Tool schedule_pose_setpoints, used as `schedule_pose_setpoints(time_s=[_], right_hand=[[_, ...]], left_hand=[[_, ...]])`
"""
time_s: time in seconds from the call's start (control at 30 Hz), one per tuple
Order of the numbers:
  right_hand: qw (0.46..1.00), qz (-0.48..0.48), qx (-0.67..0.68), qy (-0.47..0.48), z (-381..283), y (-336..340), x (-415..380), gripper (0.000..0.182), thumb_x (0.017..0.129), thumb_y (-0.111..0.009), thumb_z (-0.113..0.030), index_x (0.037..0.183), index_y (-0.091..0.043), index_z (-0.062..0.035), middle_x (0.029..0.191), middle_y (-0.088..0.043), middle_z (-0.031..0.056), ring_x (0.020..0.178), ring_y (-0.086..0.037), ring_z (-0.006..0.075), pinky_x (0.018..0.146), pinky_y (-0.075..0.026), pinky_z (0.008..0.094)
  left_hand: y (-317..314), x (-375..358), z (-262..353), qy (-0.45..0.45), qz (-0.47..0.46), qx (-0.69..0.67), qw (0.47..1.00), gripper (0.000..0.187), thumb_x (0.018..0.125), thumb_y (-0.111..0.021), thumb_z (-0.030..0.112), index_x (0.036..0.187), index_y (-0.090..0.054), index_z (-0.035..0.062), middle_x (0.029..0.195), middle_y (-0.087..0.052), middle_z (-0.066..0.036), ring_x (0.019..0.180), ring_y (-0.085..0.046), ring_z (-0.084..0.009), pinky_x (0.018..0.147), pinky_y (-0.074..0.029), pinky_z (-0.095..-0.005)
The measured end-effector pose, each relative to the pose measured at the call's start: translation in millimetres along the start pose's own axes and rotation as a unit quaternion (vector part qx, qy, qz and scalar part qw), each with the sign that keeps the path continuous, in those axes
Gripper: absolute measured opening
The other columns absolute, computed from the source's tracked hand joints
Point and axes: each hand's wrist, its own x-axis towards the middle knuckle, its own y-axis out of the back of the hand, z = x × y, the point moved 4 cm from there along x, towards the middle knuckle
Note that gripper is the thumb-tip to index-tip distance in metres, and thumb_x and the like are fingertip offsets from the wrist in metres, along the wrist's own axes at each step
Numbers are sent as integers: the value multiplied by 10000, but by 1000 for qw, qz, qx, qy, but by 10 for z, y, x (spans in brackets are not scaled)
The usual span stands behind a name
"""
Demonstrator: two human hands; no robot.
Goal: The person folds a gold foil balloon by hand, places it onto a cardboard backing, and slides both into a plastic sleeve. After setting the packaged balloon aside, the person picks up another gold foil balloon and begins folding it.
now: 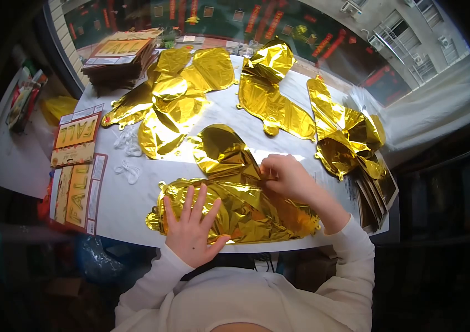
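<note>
A flat gold foil balloon (pixel 240 207) lies along the table's front edge, its upper part folded and bulging upward. My left hand (pixel 193 227) rests flat on its left half with the fingers spread. At the balloon's upper right, my right hand (pixel 284 177) is closed with fingers bent against the foil; the fingertips seem to pinch its edge. Beyond my hands lie more deflated gold foil balloons: a crumpled group (pixel 171 94) at the back left, an L-shaped one (pixel 273 105) at the back middle and a creased one (pixel 351 133) to the right.
A stack of printed FALL packages (pixel 121 52) stands at the back left. Two FALL cards (pixel 74 166) lie at the left edge, beside bundles of white string (pixel 128 171). Brown card sleeves (pixel 376 193) lean at the right edge. A window and white curtain (pixel 434 119) border the table.
</note>
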Motion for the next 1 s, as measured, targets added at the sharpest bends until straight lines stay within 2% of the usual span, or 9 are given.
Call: schedule_pose_setpoints(time_s=[0.07,0.23,0.37,0.47,0.57,0.67,0.77,0.83,1.0], right_hand=[[961,97,-190,178,-177,-16,-159,262,744,-772,-105,973,-646,-91,930,-663,75,842,-651,292,742,-496,396],[937,223,-160,218,-230,-204,-494,342,766,-754,-20,1091,-683,-100,894,-627,77,825,-613,311,741,-490,415],[949,225,-148,165,-94,-258,-544,434,745,-782,-45,1163,-682,-103,900,-628,55,815,-613,283,740,-481,406],[939,217,-169,208,-130,-235,-560,519,724,-788,-26,1227,-680,-97,945,-642,63,834,-618,285,738,-481,419],[936,197,-164,240,-290,-227,-632,537,737,-778,-21,1260,-672,-88,1092,-672,84,973,-661,295,832,-526,434],[936,153,-190,252,-319,-315,-742,539,835,-789,-136,1355,-649,-103,1310,-658,138,1203,-645,339,1020,-509,483],[974,60,-137,172,-367,-463,-883,622,931,-705,-300,1503,-552,-109,1558,-507,178,1446,-482,378,1197,-354,537],[972,64,-148,171,-421,-526,-956,624,935,-699,-318,1504,-552,-112,1570,-496,174,1451,-477,374,1203,-346,534],[963,89,-190,172,-355,-625,-1008,601,943,-694,-364,1487,-579,-136,1605,-468,157,1470,-460,359,1216,-327,519]], left_hand=[[-10,-1,-7,-2,-1,-3,1000,811,918,-652,571,1570,-448,133,1689,-270,-231,1565,-234,-442,1185,-35,-756],[1,-1,4,-2,-1,-4,1000,811,914,-655,568,1565,-454,128,1686,-273,-236,1567,-231,-443,1184,-33,-758],[11,11,18,-6,10,-3,1000,805,904,-662,567,1546,-482,114,1653,-323,-244,1557,-249,-440,1165,-57,-786],[6,12,15,-4,10,-3,1000,793,903,-663,568,1530,-499,112,1632,-349,-249,1543,-271,-443,1163,-62,-788],[9,17,17,-3,26,-2,1000,763,898,-668,565,1492,-537,105,1604,-386,-244,1517,-305,-453,1160,-66,-793],[-9,9,-2,8,-17,-15,1000,724,895,-678,549,1446,-576,91,1583,-420,-222,1489,-352,-437,1161,-63,-798],[-73,-54,-30,-9,24,-48,999,639,899,-694,517,1423,-610,161,1513,-533,-117,1441,-443,-364,1197,-50,-770],[-43,-51,4,-23,53,-47,997,556,922,-687,492,1414,-628,239,1472,-590,-35,1427,-476,-322,1227,-42,-742],[84,1,63,-30,50,-43,997,571,928,-691,439,1448,-600,221,1536,-530,-82,1467,-423,-383,1226,-57,-735]])
